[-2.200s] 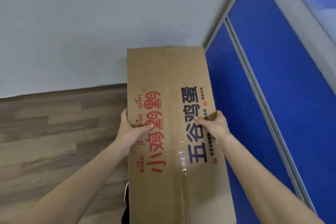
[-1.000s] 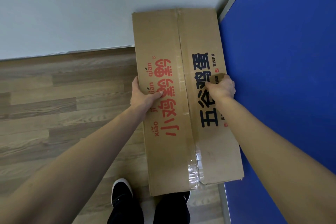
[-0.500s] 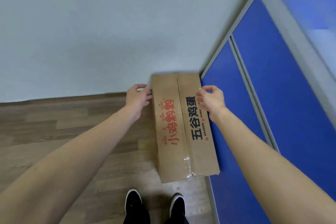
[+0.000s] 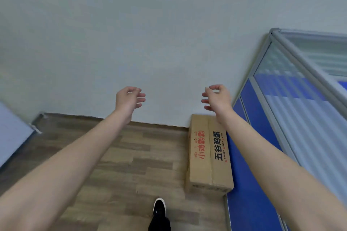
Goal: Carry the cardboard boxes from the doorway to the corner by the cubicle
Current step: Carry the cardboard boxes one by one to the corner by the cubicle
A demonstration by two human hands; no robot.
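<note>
A long cardboard box point(image 4: 208, 155) with red and black printed characters lies flat on the wooden floor, its far end against the white wall and its right side against the blue cubicle partition point(image 4: 249, 184). My left hand point(image 4: 128, 99) hovers well above the floor, left of the box, fingers loosely curled and holding nothing. My right hand point(image 4: 216, 98) is raised above the box's far end, fingers apart, also holding nothing. Neither hand touches the box.
The white wall point(image 4: 150, 33) fills the upper view. The partition has a grey frame and a frosted glass upper panel point(image 4: 300, 99). Wood-look floor point(image 4: 122, 165) stretches to the left of the box. My black shoe point(image 4: 159, 210) stands near the box's near end.
Both hands set the box down in the corner, let go of it and rose away. The view has pulled back and up, so the box looks smaller.
</note>
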